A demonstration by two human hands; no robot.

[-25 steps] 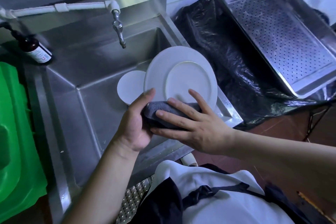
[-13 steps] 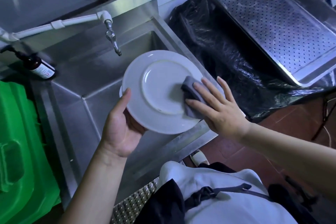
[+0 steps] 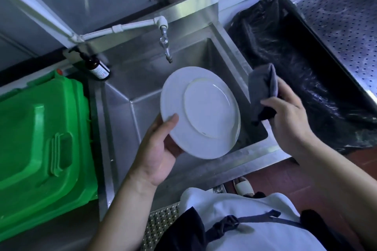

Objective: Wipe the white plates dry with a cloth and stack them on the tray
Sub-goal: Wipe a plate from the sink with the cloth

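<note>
A white plate [image 3: 201, 111] is held tilted over the steel sink [image 3: 126, 87], its underside with the foot ring facing me. My left hand [image 3: 158, 149] grips its lower left rim, thumb on the underside. A second plate edge shows just behind its right rim. My right hand [image 3: 285, 116] holds a folded grey cloth [image 3: 263, 89] to the right of the plate, clear of it. The perforated steel tray [image 3: 342, 24] lies at the far right, and the part in view holds no plates.
A tap [image 3: 165, 47] hangs above the sink. A brown bottle [image 3: 98, 67] stands at the sink's back left corner. A green plastic bin [image 3: 40, 144] sits on the left. Black plastic sheeting [image 3: 295, 71] lies between sink and tray.
My right hand has lifted the cloth off the plate and moved right. The left hand has turned the plate a little. The view has shifted left, cutting off part of the tray.
</note>
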